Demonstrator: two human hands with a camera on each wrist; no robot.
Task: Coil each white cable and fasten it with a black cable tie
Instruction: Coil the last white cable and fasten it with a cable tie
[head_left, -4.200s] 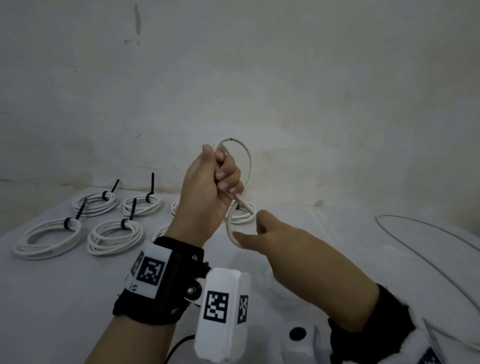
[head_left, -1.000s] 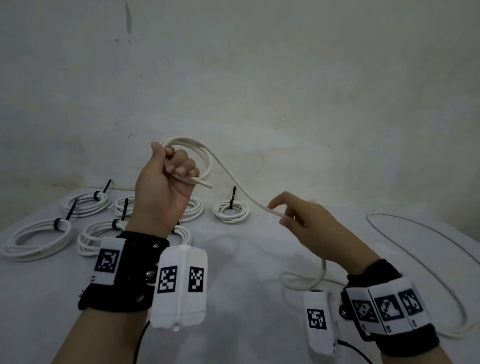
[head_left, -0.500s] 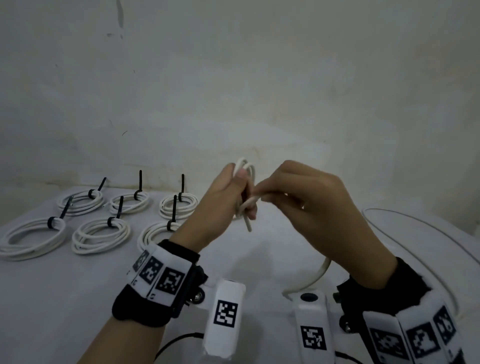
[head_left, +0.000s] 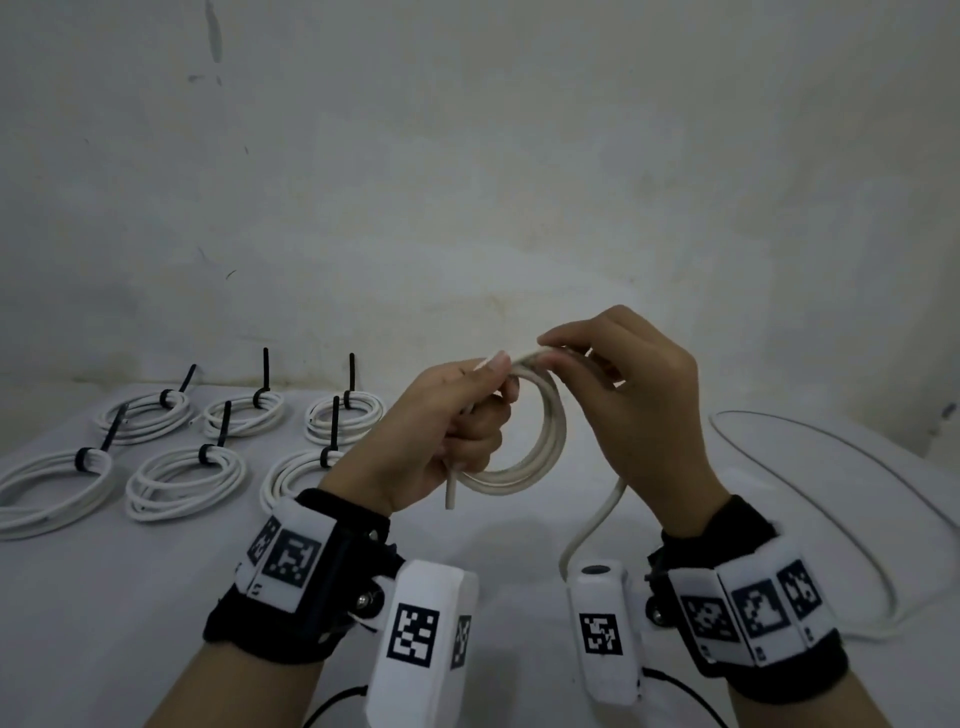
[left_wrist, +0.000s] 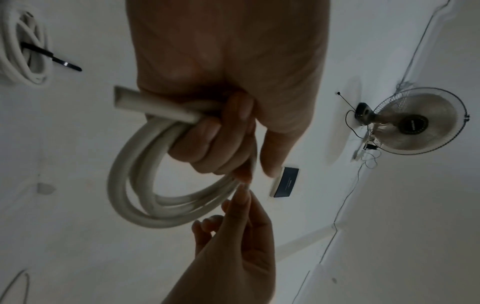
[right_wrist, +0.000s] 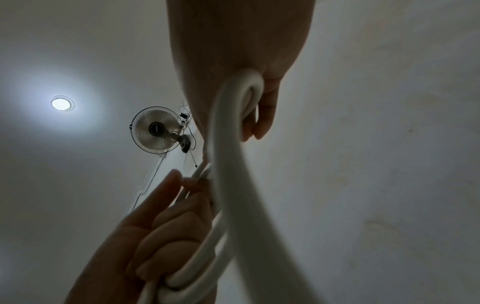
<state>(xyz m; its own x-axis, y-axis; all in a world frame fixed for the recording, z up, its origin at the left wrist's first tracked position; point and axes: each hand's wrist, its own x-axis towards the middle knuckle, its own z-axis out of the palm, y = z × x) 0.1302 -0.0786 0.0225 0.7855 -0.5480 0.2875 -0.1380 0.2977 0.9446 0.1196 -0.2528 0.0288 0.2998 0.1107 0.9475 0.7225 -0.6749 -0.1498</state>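
Observation:
A white cable (head_left: 540, 447) hangs in a small coil of a few loops above the table. My left hand (head_left: 457, 415) grips the coil at its left side, fingers curled round the strands (left_wrist: 135, 164), and the cut cable end (left_wrist: 122, 99) sticks out below the fist. My right hand (head_left: 623, 384) pinches the strand at the top of the coil, against the left thumb. From the right hand the loose rest of the cable (head_left: 597, 519) drops past the palm (right_wrist: 228, 127) to the table and runs off right.
Several tied white coils (head_left: 182, 478) with black cable ties (head_left: 208, 452) lie in two rows on the white table (head_left: 130, 597) at the left. The uncoiled cable length (head_left: 852, 525) sweeps in a wide arc over the table's right side. A wall stands close behind.
My hands have come together in front of me and the coil has grown by a loop. The right hand, stretched out right a second ago, now pinches the strand at the coil's top.

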